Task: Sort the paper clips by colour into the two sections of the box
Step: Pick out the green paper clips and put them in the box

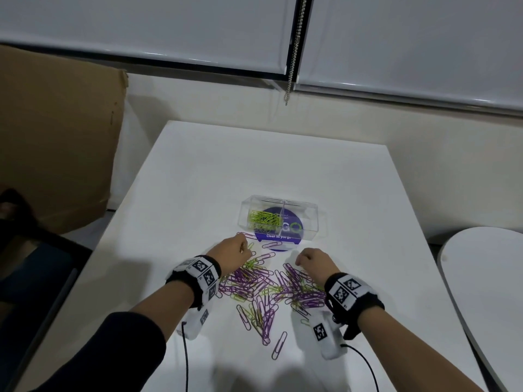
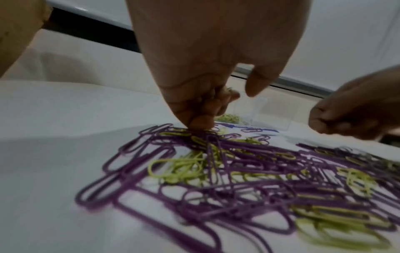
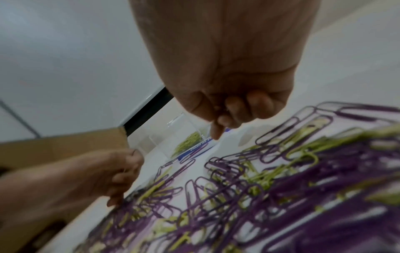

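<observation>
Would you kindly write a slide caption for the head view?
Both hands, left hand and right hand, work a purple-and-green paper clip pile; the clear box holds only green clips, left section.

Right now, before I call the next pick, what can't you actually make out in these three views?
- Left hand: whether its curled fingers hold clips; the left wrist view is blurred, and in the head view the hand's back hides them.
- Right hand: curled, contents hidden by its own fingers.
- Box: right section looks bare, but the purple sticker beneath could mask purple clips.
- Pile: count too tangled; near clips smeared in both wrist views.
</observation>
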